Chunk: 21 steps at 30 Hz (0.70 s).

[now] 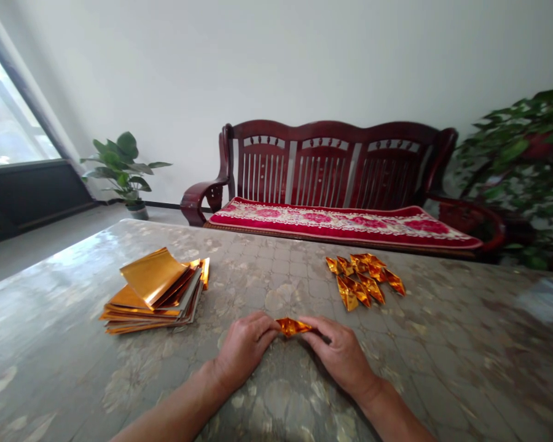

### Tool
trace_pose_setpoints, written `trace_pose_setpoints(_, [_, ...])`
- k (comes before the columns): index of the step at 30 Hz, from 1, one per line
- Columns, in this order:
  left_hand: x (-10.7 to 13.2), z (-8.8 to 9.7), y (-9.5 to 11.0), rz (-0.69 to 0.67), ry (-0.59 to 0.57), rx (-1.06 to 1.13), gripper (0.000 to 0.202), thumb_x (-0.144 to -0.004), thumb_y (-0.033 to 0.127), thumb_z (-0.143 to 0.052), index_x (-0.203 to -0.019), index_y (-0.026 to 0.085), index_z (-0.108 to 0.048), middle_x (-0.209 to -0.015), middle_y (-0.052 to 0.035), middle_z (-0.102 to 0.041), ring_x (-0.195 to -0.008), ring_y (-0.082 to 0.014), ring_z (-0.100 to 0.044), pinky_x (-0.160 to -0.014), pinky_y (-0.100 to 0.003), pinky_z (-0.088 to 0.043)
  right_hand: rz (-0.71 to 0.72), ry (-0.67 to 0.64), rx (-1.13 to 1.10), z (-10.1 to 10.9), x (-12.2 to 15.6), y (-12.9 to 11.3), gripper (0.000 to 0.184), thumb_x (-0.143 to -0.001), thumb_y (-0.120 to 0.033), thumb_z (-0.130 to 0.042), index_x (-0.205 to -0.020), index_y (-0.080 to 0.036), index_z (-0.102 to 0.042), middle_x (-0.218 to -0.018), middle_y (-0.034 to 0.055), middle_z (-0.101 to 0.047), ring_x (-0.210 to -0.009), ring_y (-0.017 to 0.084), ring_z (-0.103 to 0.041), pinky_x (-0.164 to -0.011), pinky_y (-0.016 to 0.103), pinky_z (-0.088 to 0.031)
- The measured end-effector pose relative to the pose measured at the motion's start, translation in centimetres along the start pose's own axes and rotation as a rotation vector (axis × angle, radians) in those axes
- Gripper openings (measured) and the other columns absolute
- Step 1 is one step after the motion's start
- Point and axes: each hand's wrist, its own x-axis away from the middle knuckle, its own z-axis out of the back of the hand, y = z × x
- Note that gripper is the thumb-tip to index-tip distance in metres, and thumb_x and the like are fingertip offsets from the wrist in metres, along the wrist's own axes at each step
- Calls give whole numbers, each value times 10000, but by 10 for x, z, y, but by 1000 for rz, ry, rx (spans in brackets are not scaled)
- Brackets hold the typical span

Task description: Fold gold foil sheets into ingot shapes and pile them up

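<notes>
The left hand (244,351) and right hand (340,356) pinch opposite ends of a folded gold-foil paper piece (292,326) just above the tabletop (276,270), seemingly holding it taut, while flat foil sheets (154,293) and folded foil pieces (362,280) lie in separate piles either side, keeping the two kinds apart.

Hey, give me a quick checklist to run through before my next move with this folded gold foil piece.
1. Grip on the piece: ok. The folded gold foil piece is pinched between the left hand and the right hand.
2. Crease sharpness: cannot tell. The fingers cover its ends, and it is small in view.
3. Folded pile: ok. The pile of folded gold pieces lies on the table beyond the right hand, not touching it.
4. Sheet stack: not ok. The top sheet of the stack of gold foil sheets sits askew.
</notes>
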Motion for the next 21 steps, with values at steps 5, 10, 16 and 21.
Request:
trace_pose_setpoints(5, [2,-2,1,-19,26,-32,141,-933,171,-584,-901,228,-709,-858,6,-699,-798,-127,-665,-742,-194,-474,-5,-2,-34,-2,-1,-2,256,-851,-160,-651,-1065,-274,-734,-981,-5,-754,-899,165,-709,-844,255,-554])
trace_pose_setpoints(10, [3,-2,0,-79,27,-70,151,-955,196,-558,-931,225,-704,-870,-7,-692,-804,-135,-655,-746,-207,-473,16,32,-86,-5,-2,-2,251,-860,-142,-630,-1043,-273,-741,-977,5,-745,-908,162,-699,-850,257,-546])
trace_pose_setpoints(16, [1,1,1,-101,41,31,190,-971,186,-527,-1018,242,-702,-964,-16,-703,-876,-131,-665,-795,-203,-487,25,63,-109,-9,-6,-1,221,-877,-148,-595,-969,-268,-756,-928,8,-750,-863,160,-709,-804,258,-565])
trace_pose_setpoints(21, [-1,0,-1,-65,132,141,210,-972,167,-521,-1077,254,-680,-1005,-3,-713,-936,-121,-670,-849,-197,-487,28,125,-13,-11,-5,1,277,-857,-123,-593,-1054,-259,-732,-987,8,-762,-899,170,-722,-852,274,-574])
